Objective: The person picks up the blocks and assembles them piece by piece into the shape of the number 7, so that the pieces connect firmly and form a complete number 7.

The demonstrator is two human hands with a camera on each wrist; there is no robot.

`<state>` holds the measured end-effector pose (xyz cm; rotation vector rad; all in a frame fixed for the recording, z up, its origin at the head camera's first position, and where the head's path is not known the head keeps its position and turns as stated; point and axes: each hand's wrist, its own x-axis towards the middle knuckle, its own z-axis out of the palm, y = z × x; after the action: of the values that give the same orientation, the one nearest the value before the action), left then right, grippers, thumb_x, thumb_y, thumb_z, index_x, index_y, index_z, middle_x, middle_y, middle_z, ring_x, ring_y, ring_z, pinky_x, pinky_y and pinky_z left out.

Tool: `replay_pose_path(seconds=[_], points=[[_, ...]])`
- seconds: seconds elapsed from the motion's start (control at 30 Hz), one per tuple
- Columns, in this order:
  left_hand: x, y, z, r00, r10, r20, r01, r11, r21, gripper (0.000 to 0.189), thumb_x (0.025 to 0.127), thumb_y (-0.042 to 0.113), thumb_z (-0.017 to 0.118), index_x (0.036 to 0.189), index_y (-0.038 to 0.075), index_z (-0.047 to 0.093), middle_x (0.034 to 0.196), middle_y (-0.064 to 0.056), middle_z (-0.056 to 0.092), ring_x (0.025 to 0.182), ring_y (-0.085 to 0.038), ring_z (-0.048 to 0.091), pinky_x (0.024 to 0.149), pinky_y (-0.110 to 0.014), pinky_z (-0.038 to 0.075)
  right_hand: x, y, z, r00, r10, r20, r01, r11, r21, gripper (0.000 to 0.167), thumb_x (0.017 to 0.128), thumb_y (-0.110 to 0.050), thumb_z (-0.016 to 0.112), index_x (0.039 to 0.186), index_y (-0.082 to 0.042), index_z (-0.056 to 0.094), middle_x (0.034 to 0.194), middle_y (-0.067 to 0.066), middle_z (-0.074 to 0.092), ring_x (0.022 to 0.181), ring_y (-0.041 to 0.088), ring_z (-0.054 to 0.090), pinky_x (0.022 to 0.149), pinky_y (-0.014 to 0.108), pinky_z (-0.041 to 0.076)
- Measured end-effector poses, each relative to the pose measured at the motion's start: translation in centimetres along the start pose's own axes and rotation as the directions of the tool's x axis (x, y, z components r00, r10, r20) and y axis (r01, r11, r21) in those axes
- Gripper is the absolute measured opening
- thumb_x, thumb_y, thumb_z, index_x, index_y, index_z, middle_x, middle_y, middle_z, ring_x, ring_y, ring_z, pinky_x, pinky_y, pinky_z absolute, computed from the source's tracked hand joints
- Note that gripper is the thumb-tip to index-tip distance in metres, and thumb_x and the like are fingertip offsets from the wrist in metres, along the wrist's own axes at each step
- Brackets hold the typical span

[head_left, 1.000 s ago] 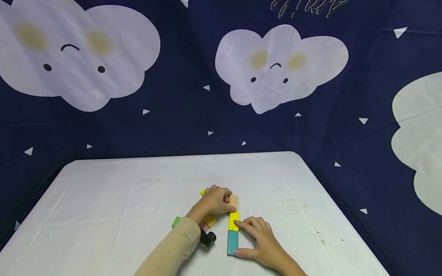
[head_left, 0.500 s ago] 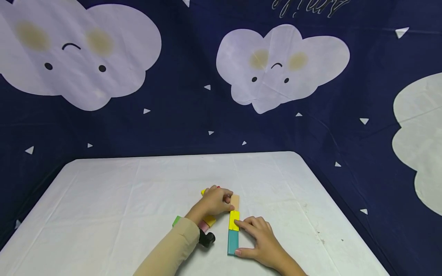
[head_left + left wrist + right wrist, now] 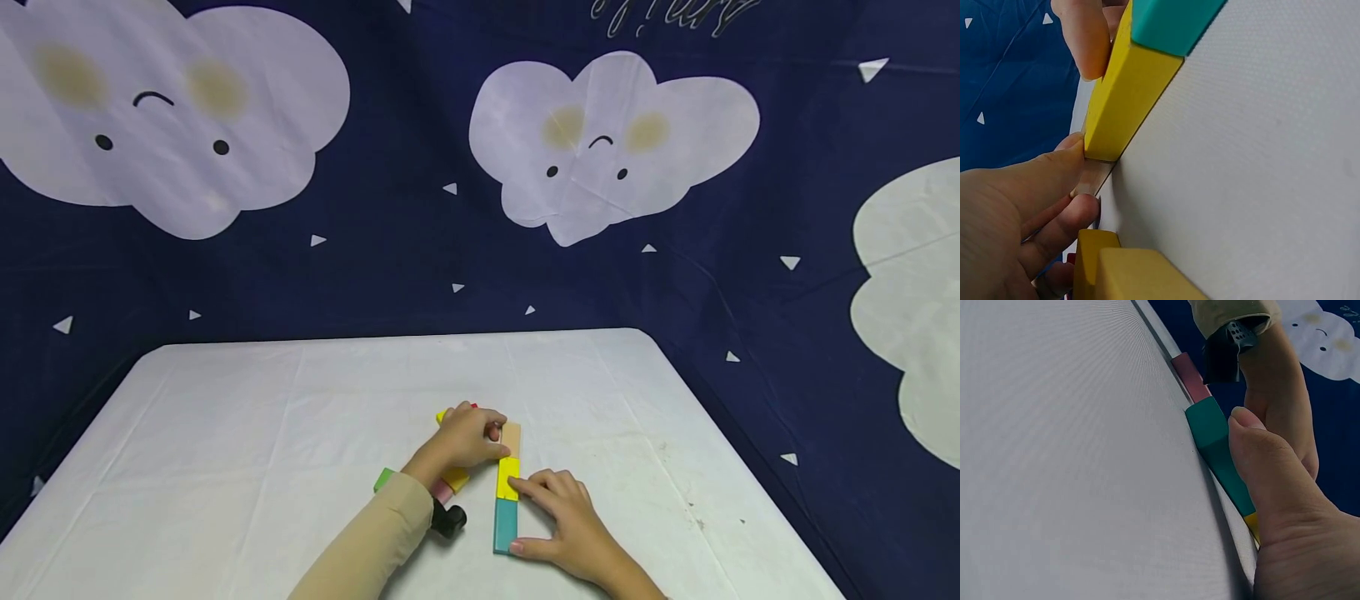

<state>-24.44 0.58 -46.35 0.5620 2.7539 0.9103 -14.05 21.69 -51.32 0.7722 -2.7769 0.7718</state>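
Note:
Three blocks lie end to end in a row on the white table (image 3: 337, 400): a teal block (image 3: 506, 527) nearest, a yellow block (image 3: 507, 468) in the middle and a pale wooden block (image 3: 512, 439) farthest. My left hand (image 3: 463, 437) pinches the wooden block between thumb and fingers, close to where it meets the yellow one. From the right, my right hand (image 3: 566, 521) rests its index fingertip on the yellow block and its thumb against the teal block's near end. In the right wrist view that thumb (image 3: 1266, 456) lies along the teal block (image 3: 1216, 444).
Left of the row, partly behind my left hand and wrist, lie more blocks: a green one (image 3: 383, 478), an orange-yellow one (image 3: 456, 478), a pink one (image 3: 442, 492), a yellow one (image 3: 441, 416) and a bit of red (image 3: 474, 406). A dark blue cloud-print cloth (image 3: 397, 267) hangs behind.
The far end of the row has shifted very slightly to the right with my left hand. My right hand has stayed in place.

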Motion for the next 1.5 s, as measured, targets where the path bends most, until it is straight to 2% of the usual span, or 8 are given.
replay_pose_path(seconds=[0.53, 1.1, 1.5], points=[[-0.07, -0.46, 0.02, 0.999, 0.045, -0.006, -0.045, 0.999, 0.008, 0.047, 0.084, 0.036, 0.079, 0.125, 0.016, 0.069, 0.077, 0.010, 0.057, 0.091, -0.014, 0.046, 0.082, -0.032, 0.030, 0.08, -0.27, -0.10, 1.000, 0.005, 0.002, -0.005, 1.000, 0.006, 0.075, 0.074, -0.070, 0.072, 0.139, -0.035, 0.057, 0.117, -0.025, 0.051, 0.103, -0.003, 0.039, 0.088, 0.031, 0.033], [-0.30, -0.78, 0.03, 0.995, 0.095, -0.027, -0.094, 0.995, 0.043, 0.048, 0.084, 0.038, 0.078, 0.126, 0.017, 0.069, 0.081, 0.012, 0.058, 0.092, -0.014, 0.047, 0.082, -0.031, 0.031, 0.11, 0.05, 0.13, 1.000, 0.017, 0.015, -0.017, 1.000, 0.010, 0.074, 0.075, -0.070, 0.070, 0.139, -0.038, 0.055, 0.117, -0.027, 0.049, 0.102, -0.003, 0.038, 0.087, 0.031, 0.033], [-0.30, -0.75, 0.16, 0.994, 0.103, -0.036, -0.101, 0.994, 0.049, 0.047, 0.084, 0.038, 0.079, 0.124, 0.017, 0.070, 0.080, 0.007, 0.058, 0.089, -0.014, 0.046, 0.078, -0.031, 0.030, 0.05, -0.02, 0.06, 1.000, 0.024, 0.017, -0.024, 1.000, 0.014, 0.074, 0.075, -0.070, 0.071, 0.139, -0.038, 0.055, 0.117, -0.027, 0.050, 0.103, -0.003, 0.039, 0.089, 0.032, 0.033]])
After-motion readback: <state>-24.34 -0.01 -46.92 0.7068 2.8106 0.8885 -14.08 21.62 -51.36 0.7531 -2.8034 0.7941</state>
